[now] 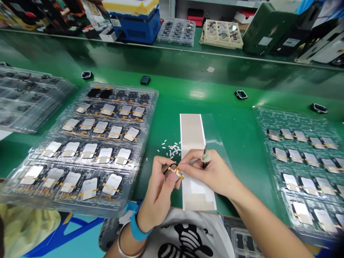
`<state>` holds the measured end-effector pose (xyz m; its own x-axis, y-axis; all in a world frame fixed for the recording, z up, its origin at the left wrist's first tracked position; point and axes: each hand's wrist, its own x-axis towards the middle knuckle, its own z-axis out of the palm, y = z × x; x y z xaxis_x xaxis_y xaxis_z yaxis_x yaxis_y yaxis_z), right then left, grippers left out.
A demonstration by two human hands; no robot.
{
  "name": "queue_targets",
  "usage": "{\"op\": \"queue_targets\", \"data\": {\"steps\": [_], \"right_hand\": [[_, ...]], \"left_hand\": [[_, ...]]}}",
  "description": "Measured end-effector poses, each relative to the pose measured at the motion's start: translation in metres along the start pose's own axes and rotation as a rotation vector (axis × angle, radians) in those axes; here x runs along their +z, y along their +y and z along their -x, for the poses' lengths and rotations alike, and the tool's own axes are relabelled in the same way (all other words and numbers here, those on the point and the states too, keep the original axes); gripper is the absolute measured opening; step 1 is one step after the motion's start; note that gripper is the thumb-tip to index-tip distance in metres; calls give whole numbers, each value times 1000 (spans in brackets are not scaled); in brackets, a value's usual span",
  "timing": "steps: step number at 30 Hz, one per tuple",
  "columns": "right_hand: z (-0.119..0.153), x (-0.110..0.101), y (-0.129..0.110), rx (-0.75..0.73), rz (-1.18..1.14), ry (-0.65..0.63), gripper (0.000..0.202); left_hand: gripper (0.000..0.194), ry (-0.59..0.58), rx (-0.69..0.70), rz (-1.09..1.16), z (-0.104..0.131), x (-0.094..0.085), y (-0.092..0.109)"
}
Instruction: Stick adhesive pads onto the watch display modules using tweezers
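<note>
Shirt w/ animal print (188,240): nearest cam, below the work.
Small part (173,166): btwn both hands, by strip's left edge; prob. light, rigid body, fragile.
Orange flex (178,173): thin, prob. bendy, easily creased; best grip = part's rim, not flex.
L hand (157,195): thumb + fingers clamped on part, little gap.
R hand (215,175): thumb + index tips nearly together at flex; can't tell if pinching it. Other fingers closed round slim tool (205,157), upright.
Paper strip (192,132): flat, under R hand.
White bits (173,149): loose, just beside strip.
L tray (153,98), R tray (268,118): hold rows of similar flexed parts.
</note>
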<state>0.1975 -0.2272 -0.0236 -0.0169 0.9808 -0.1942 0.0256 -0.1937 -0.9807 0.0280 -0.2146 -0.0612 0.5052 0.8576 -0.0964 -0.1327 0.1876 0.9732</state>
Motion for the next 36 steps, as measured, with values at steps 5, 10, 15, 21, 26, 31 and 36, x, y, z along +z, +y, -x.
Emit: {"op": "queue_targets", "data": {"steps": [5,10,15,21,26,31,36], "right_hand": [[2,2,-1,-14,88,42,22],[3,2,1,-17,113,60,22],[4,2,0,2,103,48,23],[3,2,0,-22,154,60,23],[6,-5,-6,-123,144,77,22],[45,-13,1,-306,288,323,33],[97,-3,34,-294,183,526,19]], "left_hand": [[19,7,-32,14,1,1,-1],[17,25,-83,-22,-1,3,2],[17,12,-83,-10,0,2,3],[15,-13,-21,-19,-2,1,-2],[9,5,8,-110,0,0,-1],[16,-211,183,-527,22,-5,17],[29,-539,421,-996,43,-1,28]]}}
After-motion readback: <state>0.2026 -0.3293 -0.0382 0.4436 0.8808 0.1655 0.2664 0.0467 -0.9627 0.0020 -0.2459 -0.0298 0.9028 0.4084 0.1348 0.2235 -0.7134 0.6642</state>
